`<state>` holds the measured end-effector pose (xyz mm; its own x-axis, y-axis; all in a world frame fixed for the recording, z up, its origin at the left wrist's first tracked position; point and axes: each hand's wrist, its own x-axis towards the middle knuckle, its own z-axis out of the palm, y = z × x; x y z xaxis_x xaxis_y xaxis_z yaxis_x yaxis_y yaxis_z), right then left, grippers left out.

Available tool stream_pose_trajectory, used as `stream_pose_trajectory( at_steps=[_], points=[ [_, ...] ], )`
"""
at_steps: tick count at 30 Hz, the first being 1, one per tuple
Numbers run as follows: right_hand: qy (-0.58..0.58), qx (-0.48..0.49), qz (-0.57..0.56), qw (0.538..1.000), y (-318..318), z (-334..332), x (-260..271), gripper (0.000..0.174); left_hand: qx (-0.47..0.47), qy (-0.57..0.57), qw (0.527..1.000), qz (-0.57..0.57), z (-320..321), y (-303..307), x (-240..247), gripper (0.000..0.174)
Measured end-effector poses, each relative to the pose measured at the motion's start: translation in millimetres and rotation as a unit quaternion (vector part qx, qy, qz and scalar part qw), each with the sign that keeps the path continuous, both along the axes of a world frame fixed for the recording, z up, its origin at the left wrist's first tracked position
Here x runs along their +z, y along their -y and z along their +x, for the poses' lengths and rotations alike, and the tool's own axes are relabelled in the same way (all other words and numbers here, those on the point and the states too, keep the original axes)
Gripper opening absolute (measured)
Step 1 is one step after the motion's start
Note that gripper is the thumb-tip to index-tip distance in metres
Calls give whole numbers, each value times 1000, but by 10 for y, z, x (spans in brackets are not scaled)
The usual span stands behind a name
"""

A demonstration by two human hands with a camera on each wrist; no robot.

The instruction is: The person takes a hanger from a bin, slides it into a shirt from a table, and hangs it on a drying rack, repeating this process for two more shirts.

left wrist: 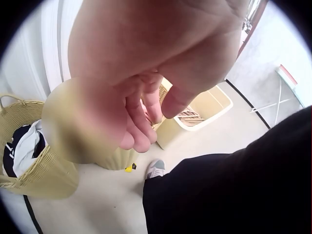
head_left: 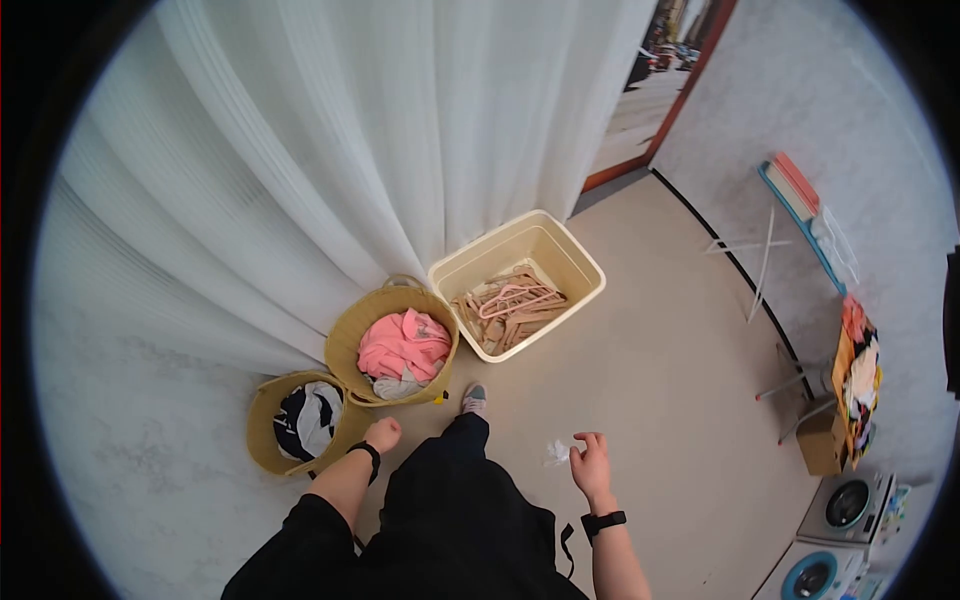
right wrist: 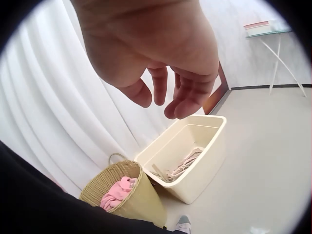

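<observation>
Both hands hang free in the air, holding nothing. The left hand (head_left: pixel 383 434) is beside the wicker baskets, its fingers loosely curled in the left wrist view. The right hand (head_left: pixel 591 466) hovers over the floor with relaxed, slightly bent fingers. Nearest the left hand, a small basket (head_left: pixel 262 448) holds dark and white clothes (head_left: pixel 308 420). Beside it stands a larger basket (head_left: pixel 341 345) with pink cloth (head_left: pixel 404 345) and some greyish-white cloth inside. A cream plastic bin (head_left: pixel 590 268) next to that contains several pinkish clothes hangers (head_left: pixel 515 300).
A white curtain (head_left: pixel 370 130) hangs behind the baskets. On the right stand an ironing board (head_left: pixel 803 220), a heap of clothes (head_left: pixel 860 380), a cardboard box (head_left: pixel 821 442) and two washing machines (head_left: pixel 846 506). A small whitish scrap (head_left: pixel 556 453) lies on the floor near the right hand.
</observation>
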<state>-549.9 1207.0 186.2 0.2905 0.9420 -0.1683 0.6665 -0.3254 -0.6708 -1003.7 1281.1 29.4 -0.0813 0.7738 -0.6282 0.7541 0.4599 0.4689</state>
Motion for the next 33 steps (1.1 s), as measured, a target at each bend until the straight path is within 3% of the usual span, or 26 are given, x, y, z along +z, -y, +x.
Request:
stream_pose_trajectory(
  at_steps=[3, 7, 10, 13, 15, 16, 17, 19, 20, 23, 26, 29, 31, 32, 33],
  points=[
    [-8, 57, -8, 998, -802, -63, -25, 23, 55, 20, 998, -28, 27, -451, -157, 23],
    [-14, 100, -73, 992, -1659, -250, -219, 23, 7, 13, 1000, -8, 277, -1075, -123, 22],
    [-31, 133, -90, 987, -2233, -398, -456, 23, -56, 69, 993, 77, 740, -1510, -8, 21],
    [-92, 211, -119, 966, -2986, -706, -1018, 19, -43, 175, 983, 39, 1616, -2162, 268, 27],
    [-112, 208, -147, 961, -3369, -833, -1543, 20, -9, 231, 967, 108, 2022, -2403, -113, 40],
    [-111, 206, -162, 959, -3581, -875, -1850, 20, -18, 223, 973, 62, 2162, -2649, -144, 49],
    [-114, 196, -165, 960, -3773, -911, -2183, 20, -2, 197, 976, 92, 2301, -2793, -268, 54],
    [-123, 185, -247, 943, -4161, -978, -2922, 23, -21, 182, 976, 118, 2395, -3118, -765, 60],
    [-123, 160, -254, 946, -4282, -980, -3310, 23, 17, 192, 975, 111, 2421, -3180, -1042, 64],
    [-66, 255, -238, 935, -4605, -957, -4336, 29, 98, 233, 965, 64, 2394, -3346, -1711, 67],
    [-19, 273, -213, 938, -4940, -921, -4819, 36, 155, 239, 958, 34, 2268, -3505, -2247, 63],
    [-17, 290, -197, 936, -5017, -910, -5444, 39, 243, 251, 936, -46, 2173, -3594, -2339, 61],
    [-30, 334, -299, 893, -5003, -919, -5648, 41, 270, 289, 917, -47, 2114, -3544, -2333, 60],
    [-39, 328, -303, 894, -4921, -963, -5619, 41, 265, 282, 920, -54, 2084, -3499, -2313, 60],
    [-3, 367, -319, 874, -4810, -996, -5575, 31, 257, 271, 925, -70, 2054, -3429, -2300, 58]
  ],
)
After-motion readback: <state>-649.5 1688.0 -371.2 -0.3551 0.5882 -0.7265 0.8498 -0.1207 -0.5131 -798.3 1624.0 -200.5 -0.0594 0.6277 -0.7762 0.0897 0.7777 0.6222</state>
